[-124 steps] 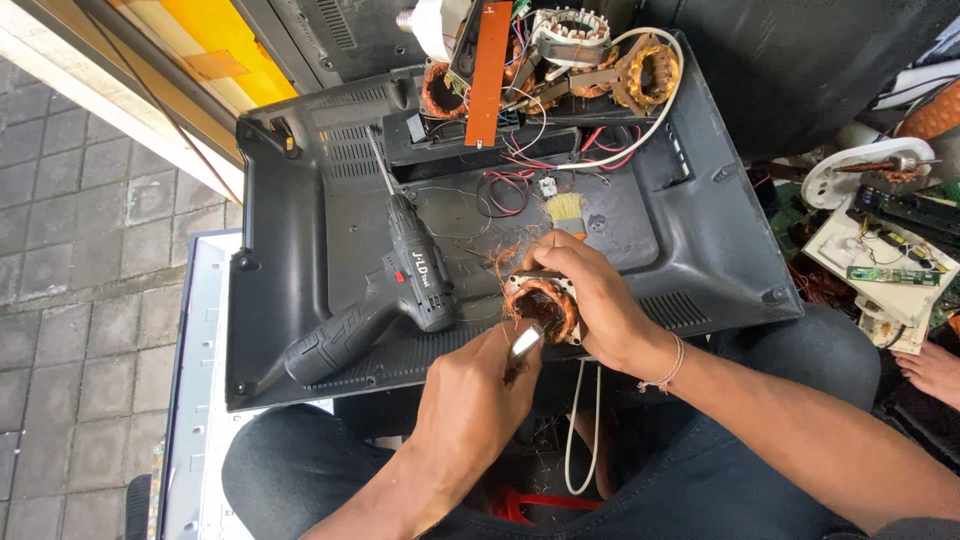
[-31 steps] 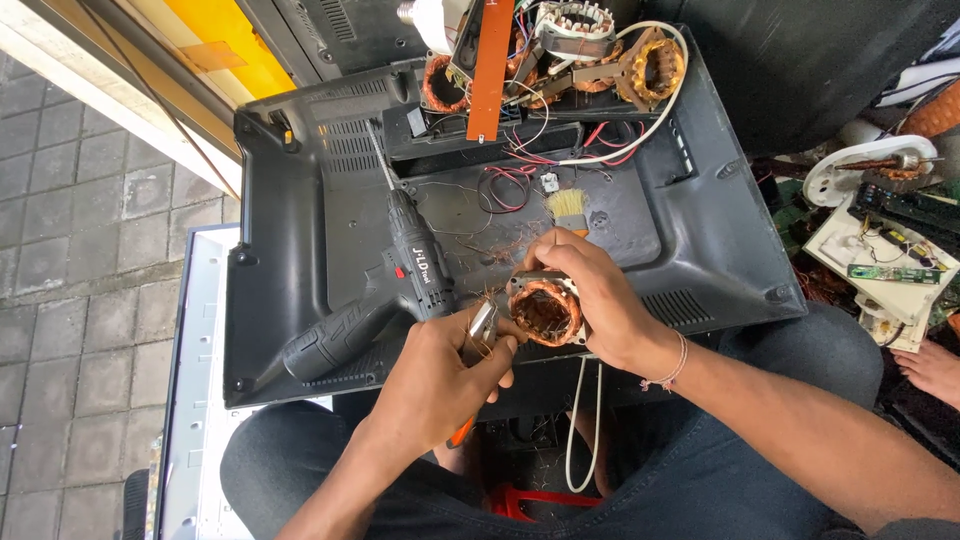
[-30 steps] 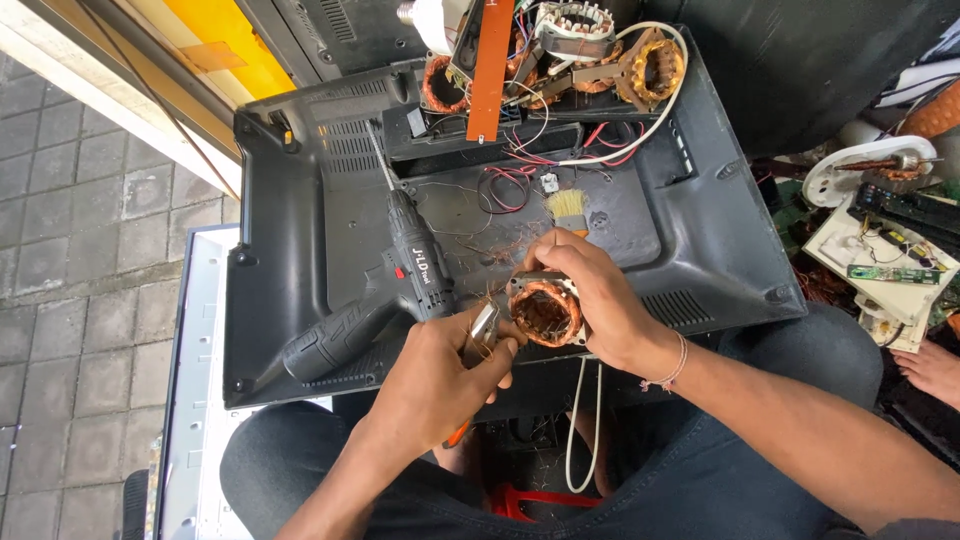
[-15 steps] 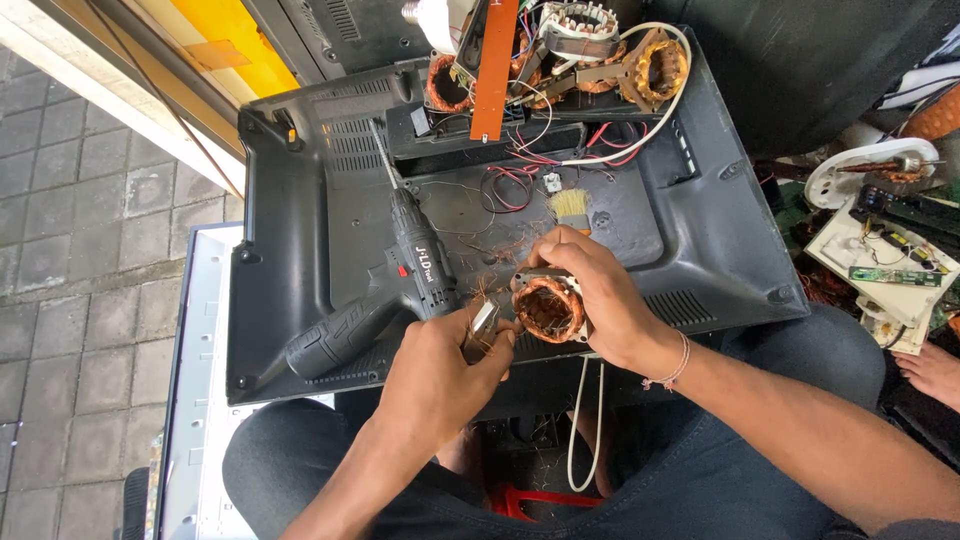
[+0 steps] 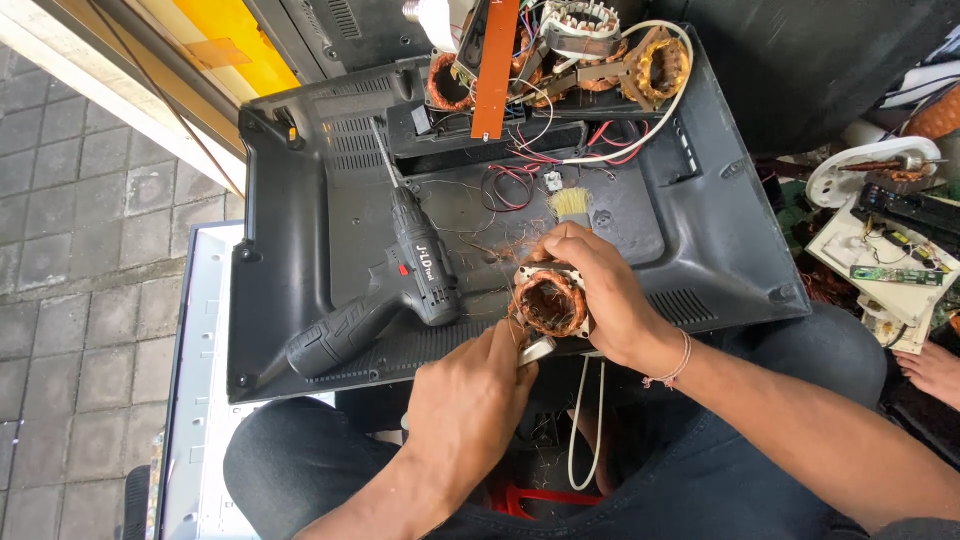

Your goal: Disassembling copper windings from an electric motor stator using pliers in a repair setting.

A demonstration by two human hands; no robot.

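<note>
My right hand grips a round motor stator wound with copper wire, held upright over the black television back cover on my lap. My left hand is closed around a small metal-tipped tool, whose tip touches the stator's lower edge. Loose copper strands lie on the cover around the stator.
A black cordless drill lies on the cover left of my hands. A small brush, red and black wires, several copper-wound stators and an orange strip sit at the far edge. Circuit boards lie at right, beside another person's hand.
My left hand moved in from below with the tool and now presses its tip at the stator's lower edge. The right hand keeps its hold on the stator.
</note>
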